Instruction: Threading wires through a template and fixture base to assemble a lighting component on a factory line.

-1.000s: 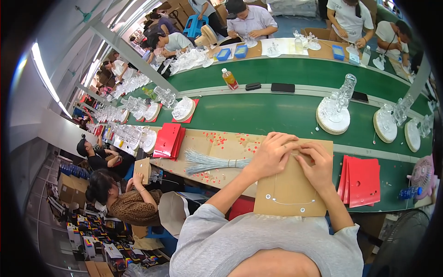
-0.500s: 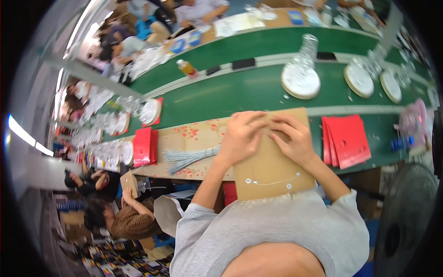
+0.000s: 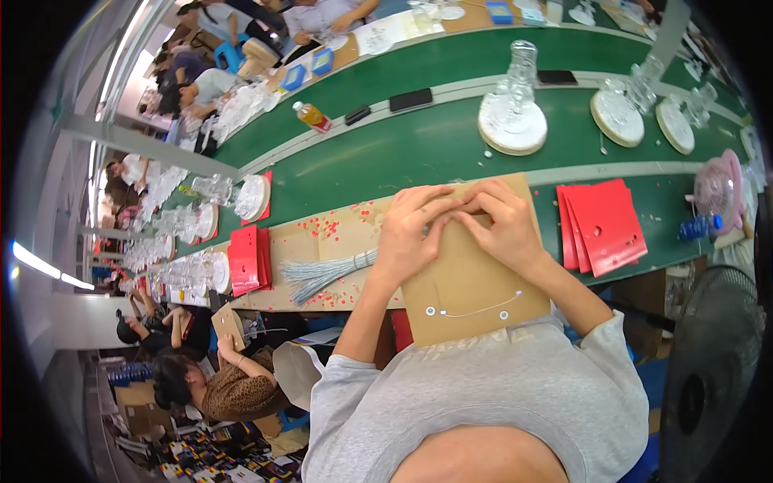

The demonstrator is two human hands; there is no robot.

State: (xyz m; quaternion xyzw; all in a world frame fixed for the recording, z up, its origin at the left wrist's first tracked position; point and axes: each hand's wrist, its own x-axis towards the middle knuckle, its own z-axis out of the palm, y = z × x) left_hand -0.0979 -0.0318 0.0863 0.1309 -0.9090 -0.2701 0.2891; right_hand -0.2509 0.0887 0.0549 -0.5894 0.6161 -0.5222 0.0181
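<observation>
Brown board [image 3: 475, 282], near — left hand [image 3: 412, 233] and right hand [image 3: 506, 221] at its far part, fingers bent. Wire bundle [image 3: 322, 275], left. Red sheets [image 3: 605, 229], right. Bottle [image 3: 312, 117], far — left.

No readable text: drink bottle [image 3: 311, 117] at eleven o'clock has label [image 3: 320, 122] too small, boxes [image 3: 229, 463] toward seven o'clock show only blurred print.

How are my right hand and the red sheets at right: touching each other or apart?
Apart: the head view shows a strip of green tabletop between your right hand and the red sheets.
</observation>
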